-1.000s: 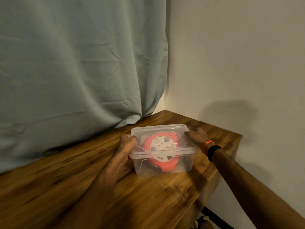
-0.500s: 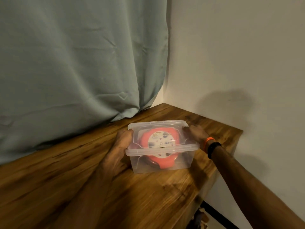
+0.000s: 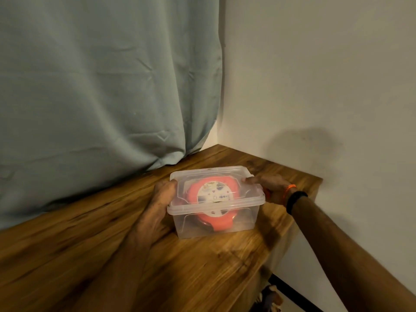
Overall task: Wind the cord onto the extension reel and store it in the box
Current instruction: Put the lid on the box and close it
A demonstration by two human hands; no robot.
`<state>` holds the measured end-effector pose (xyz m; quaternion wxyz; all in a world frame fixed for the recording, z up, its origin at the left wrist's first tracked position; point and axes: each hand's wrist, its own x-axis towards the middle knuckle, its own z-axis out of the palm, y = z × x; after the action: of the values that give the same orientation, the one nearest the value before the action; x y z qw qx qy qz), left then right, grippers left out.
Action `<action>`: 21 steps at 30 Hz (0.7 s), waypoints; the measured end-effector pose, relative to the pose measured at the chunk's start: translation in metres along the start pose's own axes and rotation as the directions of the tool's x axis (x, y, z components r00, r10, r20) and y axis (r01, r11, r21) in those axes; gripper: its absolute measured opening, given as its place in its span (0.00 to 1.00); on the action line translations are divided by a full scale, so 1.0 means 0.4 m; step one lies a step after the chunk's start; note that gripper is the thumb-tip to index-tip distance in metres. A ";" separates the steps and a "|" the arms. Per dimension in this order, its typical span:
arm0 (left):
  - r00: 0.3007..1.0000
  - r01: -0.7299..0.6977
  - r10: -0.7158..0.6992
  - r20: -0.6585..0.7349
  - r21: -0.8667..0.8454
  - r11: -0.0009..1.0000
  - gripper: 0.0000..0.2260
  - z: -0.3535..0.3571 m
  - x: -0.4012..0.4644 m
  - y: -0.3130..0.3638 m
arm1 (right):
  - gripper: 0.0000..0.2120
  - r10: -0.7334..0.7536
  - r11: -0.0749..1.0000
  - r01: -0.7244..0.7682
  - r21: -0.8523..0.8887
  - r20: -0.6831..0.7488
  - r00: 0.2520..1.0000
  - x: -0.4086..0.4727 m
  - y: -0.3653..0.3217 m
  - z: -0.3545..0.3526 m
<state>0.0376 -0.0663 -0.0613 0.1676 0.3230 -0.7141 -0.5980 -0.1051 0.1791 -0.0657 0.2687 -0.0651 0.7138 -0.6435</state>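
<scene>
A clear plastic box (image 3: 216,212) sits on a wooden table (image 3: 202,266), near the table's far right corner. Its clear lid (image 3: 211,176) is on top. Inside, seen through the plastic, lies a round orange extension reel (image 3: 213,197) with a white label on its face; the cord itself cannot be made out separately.

A person holds the box from both sides. The left hand (image 3: 157,206) is against the box's left end, its thumb hooked over the lid's left edge and the rest of the fingers curled down along the side wall, gripping it. The right hand (image 3: 267,185) is at the box's right end, fingertips pressed on the lid's right rim and the hand wrapped around that end; the lower fingers are hidden behind the box. An orange band (image 3: 290,189) and a black band (image 3: 296,200) circle the right wrist.

Behind the table hangs a grey-green curtain (image 3: 101,86), its hem touching the tabletop. A plain pale wall (image 3: 315,75) stands to the right, with a soft shadow on it above the right hand.
</scene>
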 end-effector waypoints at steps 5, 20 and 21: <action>0.985 0.075 -0.059 -0.163 0.092 0.993 0.15 0.021 0.002 0.021 | 0.21 -0.163 0.965 0.095 -0.242 -0.279 0.946 0.011 -0.014 0.029; 0.992 0.108 -0.114 -0.061 -0.083 0.991 0.13 0.013 -0.019 0.010 | 0.12 -0.336 0.894 0.107 -0.435 -0.493 0.802 -0.011 0.001 0.086; 0.992 0.116 -0.121 -0.028 -0.127 0.985 0.12 0.010 -0.027 0.004 | 0.12 -0.334 0.894 0.104 -0.435 -0.494 0.802 -0.010 0.001 0.086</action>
<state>0.0424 -0.0560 -0.0591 0.1645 0.3645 -0.6516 -0.6446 -0.0855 0.1507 -0.0658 -0.0472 -0.0102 0.8605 -0.5072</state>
